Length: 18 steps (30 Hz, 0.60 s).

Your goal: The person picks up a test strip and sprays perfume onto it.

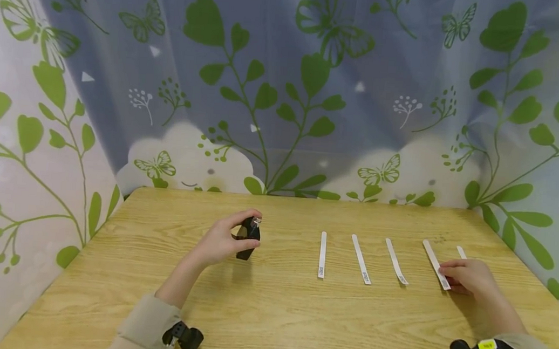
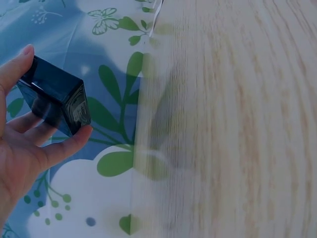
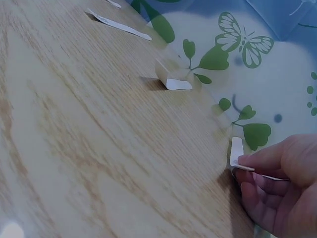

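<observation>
My left hand (image 1: 216, 243) grips a dark, angular glass perfume bottle (image 1: 246, 252) with a shiny sprayer top, above the left half of the table. The left wrist view shows the bottle (image 2: 57, 87) tilted, its flat faces between thumb and fingers. At the right, my right hand (image 1: 472, 278) pinches the near end of a white paper strip (image 1: 433, 256). In the right wrist view that strip (image 3: 237, 148) is bent near the fingertips. Three more strips, a straight one (image 1: 322, 253), a slanted one (image 1: 361, 258) and a curled one (image 1: 396, 261), lie leftward. Another strip (image 1: 461, 252) is partly hidden behind my right hand.
A light wooden table (image 1: 269, 314) spans the view. Behind it hangs a blue and white curtain (image 1: 283, 115) with green leaves and butterflies, meeting the table's far edge. Black cameras are strapped to both wrists.
</observation>
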Tool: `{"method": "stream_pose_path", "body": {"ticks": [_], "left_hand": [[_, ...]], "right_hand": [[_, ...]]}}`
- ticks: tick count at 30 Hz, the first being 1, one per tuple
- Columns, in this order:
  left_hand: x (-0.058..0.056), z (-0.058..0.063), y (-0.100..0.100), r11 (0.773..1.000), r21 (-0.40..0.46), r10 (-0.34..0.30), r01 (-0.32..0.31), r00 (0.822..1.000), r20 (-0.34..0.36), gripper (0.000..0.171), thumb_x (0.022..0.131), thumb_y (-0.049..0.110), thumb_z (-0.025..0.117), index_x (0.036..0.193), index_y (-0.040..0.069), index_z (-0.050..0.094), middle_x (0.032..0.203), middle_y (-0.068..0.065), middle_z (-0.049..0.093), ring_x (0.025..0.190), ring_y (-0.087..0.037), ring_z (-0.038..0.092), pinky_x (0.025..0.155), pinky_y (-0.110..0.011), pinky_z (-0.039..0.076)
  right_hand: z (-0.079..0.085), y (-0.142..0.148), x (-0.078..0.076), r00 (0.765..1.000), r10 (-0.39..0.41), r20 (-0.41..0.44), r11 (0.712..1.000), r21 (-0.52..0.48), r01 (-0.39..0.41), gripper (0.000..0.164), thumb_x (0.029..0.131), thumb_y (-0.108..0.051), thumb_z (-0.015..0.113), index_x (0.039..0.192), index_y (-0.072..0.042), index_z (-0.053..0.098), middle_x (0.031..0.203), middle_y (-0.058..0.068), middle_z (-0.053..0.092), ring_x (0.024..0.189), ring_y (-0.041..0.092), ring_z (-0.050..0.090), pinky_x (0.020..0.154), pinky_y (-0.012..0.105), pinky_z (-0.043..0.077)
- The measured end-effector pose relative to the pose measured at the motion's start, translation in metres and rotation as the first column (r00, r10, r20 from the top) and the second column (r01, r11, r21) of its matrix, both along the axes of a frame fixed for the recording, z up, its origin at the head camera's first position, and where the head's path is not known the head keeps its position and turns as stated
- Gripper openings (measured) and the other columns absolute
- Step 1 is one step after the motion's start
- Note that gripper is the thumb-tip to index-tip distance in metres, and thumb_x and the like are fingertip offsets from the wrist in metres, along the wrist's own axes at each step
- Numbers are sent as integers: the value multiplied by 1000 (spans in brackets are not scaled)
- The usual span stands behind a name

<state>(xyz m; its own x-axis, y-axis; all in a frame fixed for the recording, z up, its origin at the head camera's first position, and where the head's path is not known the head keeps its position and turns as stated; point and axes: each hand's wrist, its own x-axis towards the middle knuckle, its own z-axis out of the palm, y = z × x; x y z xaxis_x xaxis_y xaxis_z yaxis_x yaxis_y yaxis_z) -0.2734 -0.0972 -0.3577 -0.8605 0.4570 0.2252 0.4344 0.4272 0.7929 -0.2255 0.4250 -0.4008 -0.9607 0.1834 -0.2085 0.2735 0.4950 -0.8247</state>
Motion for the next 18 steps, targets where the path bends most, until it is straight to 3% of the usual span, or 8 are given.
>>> {"method": "stream_pose_path", "body": {"ticks": [8,18], "left_hand": [[0,1,-1,999,16,-31,32,999,-36,49,82,21,73,128,24,54,131,-3,51,120,-28,46,76,-35,52],[1,0,-2,996,39,-76,76,997,-11,52,83,22,72,131,21,52,136,-5,47,123,-28,43,78,-35,52]], "right_hand": [[-3,2,-4,998,42,-40,992,119,-37,38,88,-11,60,111,18,55,70,-4,58,62,7,53,55,24,51],[-5,0,-2,995,87,-56,965,254,-70,39,88,-15,60,108,19,56,69,-1,57,62,10,53,54,25,50]]}}
